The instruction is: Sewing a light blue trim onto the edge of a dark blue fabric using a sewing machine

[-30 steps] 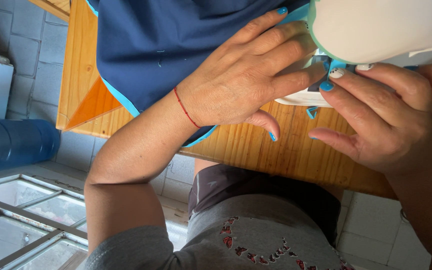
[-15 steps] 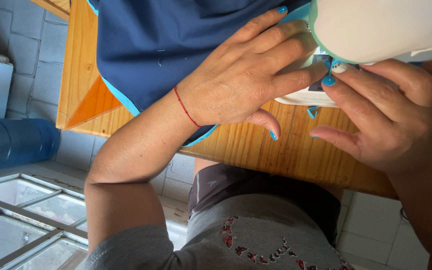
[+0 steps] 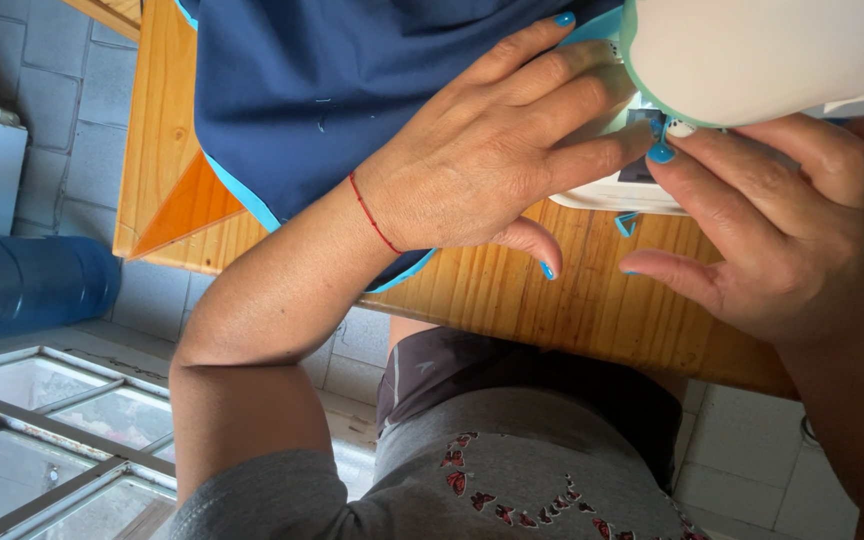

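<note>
Head view: left hand (image 3: 482,150) flat, fingers spread, pressing navy fabric (image 3: 322,90); right hand (image 3: 782,230) at 3 o'clock, fingers loosely extended, touching white sewing machine (image 3: 772,60).

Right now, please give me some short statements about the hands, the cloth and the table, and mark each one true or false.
1. The left hand lies flat on the navy cloth. True.
2. The right hand holds scissors. False: no scissors show; its fingers are at the white sewing machine.
3. The table is wooden. True.
4. The left wrist is bare. False: it wears a thin red string.
5. A blue bottle lies on the floor beside the table. True.
</note>
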